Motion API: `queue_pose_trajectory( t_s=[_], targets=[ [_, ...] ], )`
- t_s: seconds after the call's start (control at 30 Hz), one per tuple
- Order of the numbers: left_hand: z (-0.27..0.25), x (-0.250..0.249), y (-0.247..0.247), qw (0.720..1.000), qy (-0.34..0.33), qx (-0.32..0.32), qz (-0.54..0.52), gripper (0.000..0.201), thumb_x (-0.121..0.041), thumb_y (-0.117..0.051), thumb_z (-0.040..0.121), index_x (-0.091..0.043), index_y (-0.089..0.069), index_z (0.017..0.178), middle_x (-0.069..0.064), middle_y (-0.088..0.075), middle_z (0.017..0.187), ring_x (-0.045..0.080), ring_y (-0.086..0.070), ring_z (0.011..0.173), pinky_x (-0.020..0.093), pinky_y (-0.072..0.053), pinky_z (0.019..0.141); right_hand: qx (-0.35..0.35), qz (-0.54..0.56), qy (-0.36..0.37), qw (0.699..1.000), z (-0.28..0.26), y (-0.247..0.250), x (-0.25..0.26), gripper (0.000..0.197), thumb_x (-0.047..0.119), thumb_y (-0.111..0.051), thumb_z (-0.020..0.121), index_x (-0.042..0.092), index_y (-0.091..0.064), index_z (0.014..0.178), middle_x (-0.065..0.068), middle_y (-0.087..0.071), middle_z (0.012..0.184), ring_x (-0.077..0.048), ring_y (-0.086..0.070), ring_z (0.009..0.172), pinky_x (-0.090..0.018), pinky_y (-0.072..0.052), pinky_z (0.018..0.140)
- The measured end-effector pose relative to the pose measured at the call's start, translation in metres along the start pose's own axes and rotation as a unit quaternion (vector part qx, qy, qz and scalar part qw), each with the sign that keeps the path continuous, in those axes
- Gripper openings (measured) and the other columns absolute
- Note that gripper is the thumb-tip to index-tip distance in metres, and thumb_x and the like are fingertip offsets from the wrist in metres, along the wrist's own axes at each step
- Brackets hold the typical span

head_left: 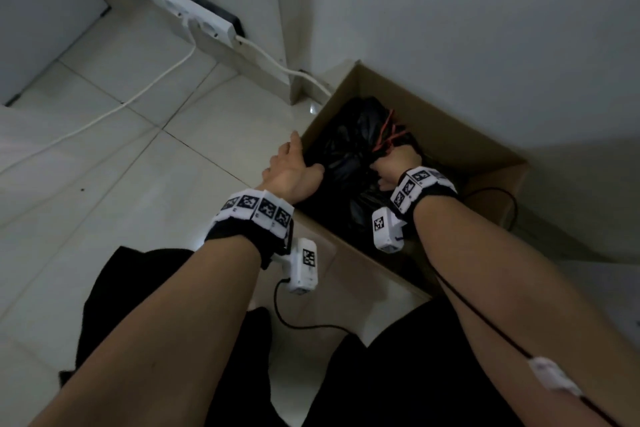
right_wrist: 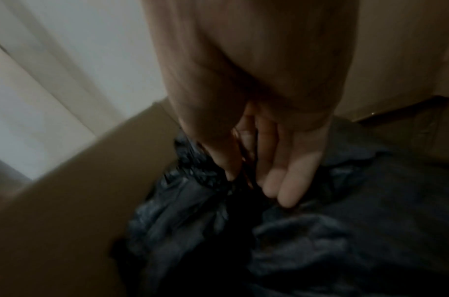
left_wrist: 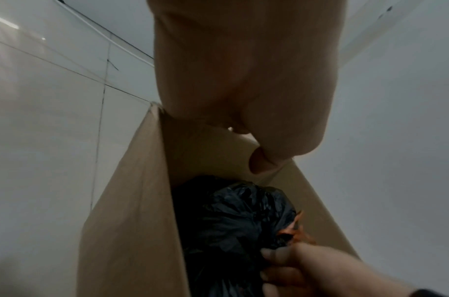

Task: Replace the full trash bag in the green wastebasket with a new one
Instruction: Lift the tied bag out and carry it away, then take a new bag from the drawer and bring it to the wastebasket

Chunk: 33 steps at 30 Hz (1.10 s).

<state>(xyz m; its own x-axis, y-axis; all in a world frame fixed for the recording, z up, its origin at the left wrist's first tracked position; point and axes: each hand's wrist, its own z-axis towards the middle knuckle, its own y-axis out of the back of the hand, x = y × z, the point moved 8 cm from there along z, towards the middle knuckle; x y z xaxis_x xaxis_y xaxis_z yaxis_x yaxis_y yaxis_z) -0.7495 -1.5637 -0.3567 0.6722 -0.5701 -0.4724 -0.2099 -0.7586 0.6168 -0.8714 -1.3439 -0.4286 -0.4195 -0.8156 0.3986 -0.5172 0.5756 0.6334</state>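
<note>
Black film of the trash bag (head_left: 346, 146) could tear, or its gathered neck slip loose and spill, if the right hand (head_left: 398, 163) yanks while the cardboard box (head_left: 450, 135) shifts. Right fingers (right_wrist: 289, 180) are curled tight round that neck beside the red drawstring (head_left: 389, 135), bag sitting inside the box; left hand (head_left: 291, 173) pinches the box's near wall, thumb inside.

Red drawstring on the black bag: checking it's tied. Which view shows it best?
The head view: the red drawstring sticks out past the right hand gripping the black bag. The left wrist view shows only an orange scrap; the right wrist view is too blurred.
</note>
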Motion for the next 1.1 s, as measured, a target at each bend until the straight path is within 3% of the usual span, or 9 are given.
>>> queue_pose_trajectory(
  t_s=[0.13, 0.27, 0.33, 0.47, 0.53, 0.7, 0.87, 1.0, 1.1],
  targets=[
    [-0.061, 0.009, 0.022, 0.998, -0.003, 0.036, -0.05, 0.077, -0.053, -0.05, 0.08, -0.022, -0.032, 0.147, 0.009, -0.047, 0.146, 0.03, -0.049, 0.129, 0.044, -0.041, 0.109, -0.021, -0.005, -0.011, 1.0, -0.09, 0.048, 0.026, 0.025, 0.027, -0.064, 0.089, 0.003, -0.065, 0.08, -0.022, -0.074, 0.083, -0.036, -0.074, 0.076, -0.049, -0.063, 0.072],
    [-0.159, 0.011, 0.047, 0.996, 0.034, 0.075, -0.046, 0.065, -0.043, -0.05, 0.094, -0.019, -0.033, 0.151, 0.007, -0.038, 0.154, 0.026, -0.038, 0.14, 0.033, -0.031, 0.115, -0.014, -0.002, -0.016, 1.0, -0.202, 0.088, 0.039, 0.031, 0.03, -0.062, 0.089, 0.001, -0.07, 0.082, -0.02, -0.073, 0.073, -0.035, -0.074, 0.064, -0.049, -0.063, 0.061],
    [-0.214, 0.016, 0.06, 0.99, 0.069, 0.106, -0.058, 0.059, -0.044, -0.051, 0.093, -0.022, -0.041, 0.147, 0.007, -0.045, 0.15, 0.024, -0.044, 0.136, 0.032, -0.035, 0.112, -0.005, -0.002, -0.005, 1.0, -0.261, 0.104, 0.046, 0.034, 0.033, -0.06, 0.091, 0.002, -0.071, 0.08, -0.019, -0.073, 0.071, -0.035, -0.073, 0.063, -0.049, -0.063, 0.061],
    [-0.327, 0.029, 0.093, 0.982, 0.116, 0.139, -0.063, 0.05, -0.047, -0.056, 0.085, -0.024, -0.059, 0.129, 0.004, -0.063, 0.13, 0.024, -0.058, 0.12, 0.035, -0.042, 0.108, 0.011, 0.04, 0.018, 0.999, -0.378, 0.141, 0.054, 0.03, 0.041, -0.062, 0.087, 0.015, -0.067, 0.072, -0.005, -0.073, 0.07, -0.028, -0.071, 0.071, -0.048, -0.061, 0.073],
    [-0.367, 0.035, 0.097, 0.978, 0.12, 0.158, -0.059, 0.043, -0.045, -0.057, 0.084, -0.022, -0.064, 0.12, 0.005, -0.068, 0.122, 0.026, -0.062, 0.113, 0.036, -0.046, 0.104, 0.009, 0.062, 0.049, 0.997, -0.423, 0.153, 0.059, 0.027, 0.039, -0.063, 0.088, 0.018, -0.066, 0.072, 0.0, -0.072, 0.07, -0.023, -0.07, 0.074, -0.041, -0.059, 0.077],
    [-0.464, 0.044, 0.099, 0.978, 0.095, 0.186, -0.015, 0.02, -0.043, -0.061, 0.08, -0.029, -0.068, 0.092, 0.007, -0.073, 0.105, 0.028, -0.068, 0.101, 0.035, -0.053, 0.095, 0.0, 0.125, 0.097, 0.987, -0.56, 0.186, 0.057, 0.021, 0.04, -0.061, 0.093, 0.021, -0.066, 0.084, -0.002, -0.073, 0.08, -0.018, -0.065, 0.068, -0.029, -0.051, 0.067],
    [-0.516, 0.042, 0.079, 0.971, 0.005, 0.231, 0.064, 0.015, -0.045, -0.058, 0.084, -0.032, -0.064, 0.085, 0.008, -0.071, 0.101, 0.028, -0.067, 0.097, 0.037, -0.055, 0.09, 0.015, 0.176, 0.062, 0.982, -0.649, 0.153, -0.016, 0.014, 0.042, -0.061, 0.091, 0.031, -0.063, 0.084, -0.003, -0.074, 0.085, -0.017, -0.065, 0.068, -0.037, -0.057, 0.074],
    [-0.563, 0.003, 0.05, 0.943, -0.107, 0.265, 0.171, 0.028, -0.044, -0.05, 0.093, -0.026, -0.063, 0.11, 0.003, -0.066, 0.112, 0.022, -0.061, 0.1, 0.028, -0.046, 0.085, 0.05, 0.163, 0.01, 0.985, -0.719, 0.106, -0.111, 0.015, 0.038, -0.061, 0.091, 0.027, -0.065, 0.083, -0.002, -0.072, 0.086, -0.019, -0.067, 0.075, -0.04, -0.06, 0.08],
    [-0.616, -0.034, 0.013, 0.913, -0.18, 0.299, 0.212, 0.032, -0.042, -0.049, 0.096, -0.024, -0.062, 0.119, 0.001, -0.063, 0.114, 0.021, -0.06, 0.102, 0.028, -0.046, 0.086, 0.061, 0.172, -0.065, 0.981, -0.777, 0.084, -0.205, 0.025, 0.032, -0.058, 0.094, 0.01, -0.069, 0.088, -0.009, -0.073, 0.089, -0.026, -0.068, 0.08, -0.041, -0.059, 0.081]
  ],
)
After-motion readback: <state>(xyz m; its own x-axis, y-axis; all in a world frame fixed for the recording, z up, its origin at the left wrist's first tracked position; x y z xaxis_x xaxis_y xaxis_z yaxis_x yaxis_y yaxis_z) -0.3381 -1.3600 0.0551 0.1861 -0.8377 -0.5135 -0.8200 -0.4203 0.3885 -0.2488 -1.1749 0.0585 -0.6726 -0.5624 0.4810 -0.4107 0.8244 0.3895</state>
